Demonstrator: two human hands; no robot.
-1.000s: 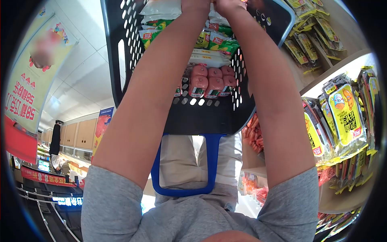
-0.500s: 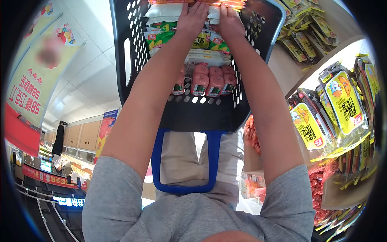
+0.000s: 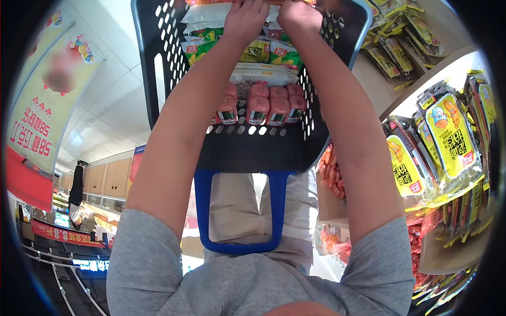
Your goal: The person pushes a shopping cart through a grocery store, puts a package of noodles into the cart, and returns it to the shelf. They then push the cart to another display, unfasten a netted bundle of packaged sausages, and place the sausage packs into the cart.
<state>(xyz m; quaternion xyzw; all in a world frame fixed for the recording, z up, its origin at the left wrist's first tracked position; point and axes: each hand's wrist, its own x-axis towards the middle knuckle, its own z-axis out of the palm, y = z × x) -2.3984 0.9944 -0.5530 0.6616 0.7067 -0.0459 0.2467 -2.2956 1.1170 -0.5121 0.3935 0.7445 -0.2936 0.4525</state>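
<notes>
Both my hands are at the far end of a black shopping basket (image 3: 247,147), over packets by the top edge of the view. My left hand (image 3: 246,22) has its fingers bent down beside a white packet (image 3: 205,16). My right hand (image 3: 300,20) is curled like a fist, close to its right. Orange packaging (image 3: 211,2) lies just beyond the fingers, whose tips are hidden; what they grip cannot be made out. Nearer lie green and yellow packets (image 3: 284,52), white packets (image 3: 263,75) and pink rounded packs (image 3: 258,108). The blue handle (image 3: 240,247) hangs towards me.
On the right, shelves (image 3: 448,250) hold hanging yellow snack packets (image 3: 450,134), with red-wrapped goods (image 3: 331,171) beside the basket. A yellow-green banner (image 3: 47,105) is on the left. Another person (image 3: 78,195) stands far off at the left.
My fingers lay stretched flat over the packets before; now both hands are curled. The hands have moved slightly apart, and the basket appears shifted a little left.
</notes>
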